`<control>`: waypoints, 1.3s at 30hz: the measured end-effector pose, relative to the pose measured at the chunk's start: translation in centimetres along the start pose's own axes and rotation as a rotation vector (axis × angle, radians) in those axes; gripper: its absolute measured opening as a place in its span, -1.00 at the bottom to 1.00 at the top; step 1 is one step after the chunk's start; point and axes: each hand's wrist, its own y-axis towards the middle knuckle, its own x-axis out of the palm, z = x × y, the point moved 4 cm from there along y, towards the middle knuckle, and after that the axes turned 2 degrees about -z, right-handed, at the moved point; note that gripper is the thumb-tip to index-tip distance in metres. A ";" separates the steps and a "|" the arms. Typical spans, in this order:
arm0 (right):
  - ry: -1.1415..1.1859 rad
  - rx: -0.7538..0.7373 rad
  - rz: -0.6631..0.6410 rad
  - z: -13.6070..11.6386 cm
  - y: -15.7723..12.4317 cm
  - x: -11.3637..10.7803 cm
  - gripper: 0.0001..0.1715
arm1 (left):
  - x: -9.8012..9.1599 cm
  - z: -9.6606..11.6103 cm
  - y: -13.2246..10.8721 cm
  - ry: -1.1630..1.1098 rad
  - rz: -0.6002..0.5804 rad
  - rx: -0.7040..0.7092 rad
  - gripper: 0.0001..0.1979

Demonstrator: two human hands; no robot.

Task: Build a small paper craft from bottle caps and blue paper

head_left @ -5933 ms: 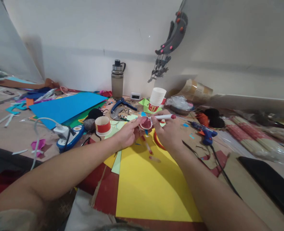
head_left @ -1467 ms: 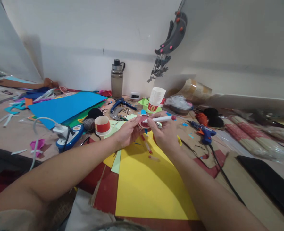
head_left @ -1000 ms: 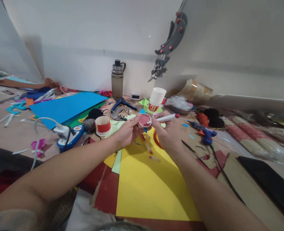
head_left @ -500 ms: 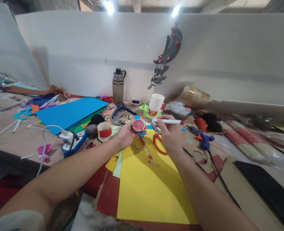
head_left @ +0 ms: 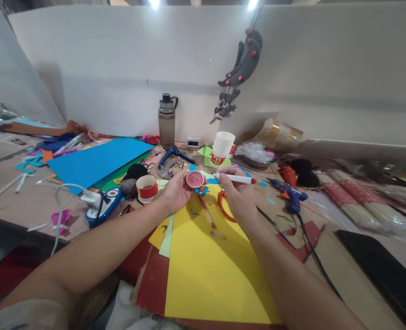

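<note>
My left hand [head_left: 176, 194] is closed on a small round disc [head_left: 194, 179], its face coloured pinkish red inside a pale rim and turned toward me. In my right hand [head_left: 240, 198] is a white marker [head_left: 238, 178] with a red end. Its tip points left at the disc, with a gap between them. Below both hands lies a yellow sheet [head_left: 216, 270], with a reddish pen [head_left: 206, 211] on it. Scissors with an orange handle [head_left: 222, 208] lie partly hidden behind my right hand. A short red-and-white paper cup [head_left: 147, 189] stands left of my left hand.
Stacked paper cups [head_left: 223, 145] and a water bottle [head_left: 167, 121] stand at the back. On the right are a blue glue gun [head_left: 294, 200] with its cord and a black flat case [head_left: 378, 270]. Blue paper [head_left: 100, 160] and a power strip [head_left: 105, 206] lie left.
The view has tilted down slightly. The disc now faces me more squarely, and the marker has shifted a little left and down relative to my right hand's earlier place.
</note>
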 end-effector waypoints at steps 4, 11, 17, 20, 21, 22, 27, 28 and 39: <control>0.108 0.075 0.009 -0.1 0.0 0.3 -0.70 | 0.0 -0.1 0.1 -0.038 -0.006 -0.023 -0.66; 0.108 0.028 -0.013 0.1 -0.3 0.8 -0.73 | 0.3 -0.1 -0.2 -0.044 -0.030 0.002 -0.71; 0.128 -0.012 -0.014 -0.4 -0.6 1.1 -0.75 | -0.2 -0.4 -0.1 -0.009 0.012 0.001 -0.68; 0.139 -0.008 -0.003 -0.4 -0.6 1.1 -0.77 | -0.4 -0.5 0.0 0.002 0.013 0.005 -0.68; 0.138 0.000 0.003 -0.3 -0.5 1.0 -0.76 | -0.4 -0.5 0.1 0.006 0.018 0.009 -0.68; 0.134 0.009 0.009 -0.2 -0.5 1.0 -0.76 | -0.4 -0.5 0.1 0.009 0.024 0.013 -0.68; 0.117 0.035 -0.007 -0.1 -0.5 0.8 -0.73 | -0.2 -0.4 0.0 0.009 0.036 0.001 -0.65; 0.114 0.036 -0.011 -0.1 -0.5 0.8 -0.73 | -0.2 -0.4 0.0 0.007 0.037 -0.002 -0.65; 0.064 0.014 0.002 0.1 -0.7 0.9 -0.72 | 0.1 -0.2 -0.1 -0.010 0.029 0.011 -0.64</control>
